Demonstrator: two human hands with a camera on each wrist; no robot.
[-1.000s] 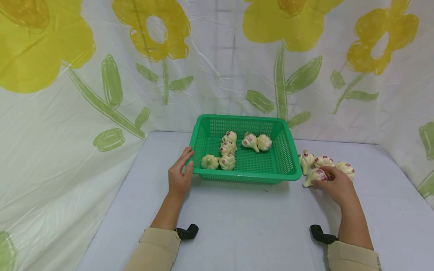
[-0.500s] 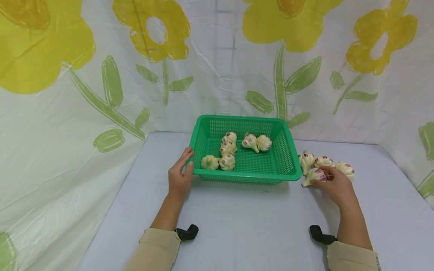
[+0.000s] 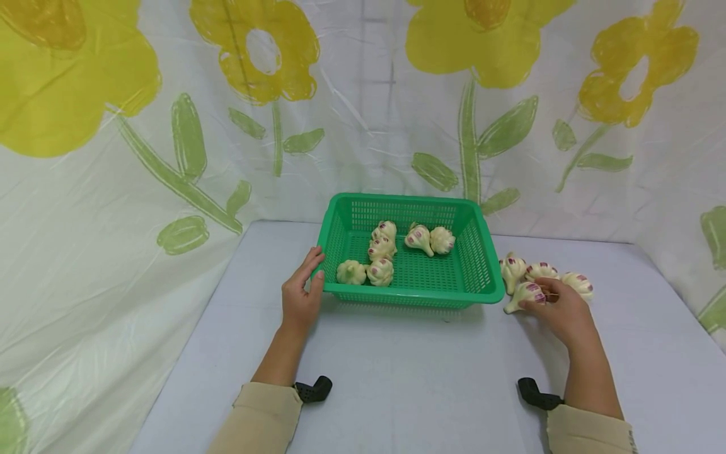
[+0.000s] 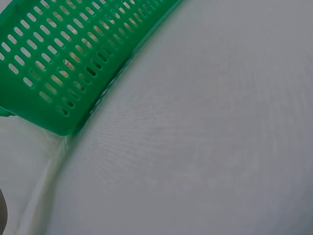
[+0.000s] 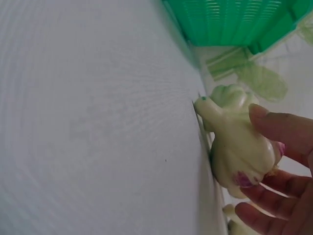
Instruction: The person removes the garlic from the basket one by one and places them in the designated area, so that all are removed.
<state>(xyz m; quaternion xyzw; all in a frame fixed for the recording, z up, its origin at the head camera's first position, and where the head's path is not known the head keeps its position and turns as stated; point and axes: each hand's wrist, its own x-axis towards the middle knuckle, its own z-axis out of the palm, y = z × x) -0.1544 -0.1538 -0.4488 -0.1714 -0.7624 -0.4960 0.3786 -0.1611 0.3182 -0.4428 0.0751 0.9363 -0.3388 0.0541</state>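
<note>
head | right fingers (image 3: 554,285) pinch garlic bulb (image 3: 527,295) | left fingers (image 3: 306,266), extended, touch green basket (image 3: 408,293)

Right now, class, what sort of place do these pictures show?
Probably a makeshift work area, perhaps indoors: a white table, flower-patterned sheeting hung behind it, and a green basket holding garlic bulbs.

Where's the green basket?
Head view: the green basket sits mid-frame on the table, left hand at its left end, loose garlic bulbs by its right end.
</note>
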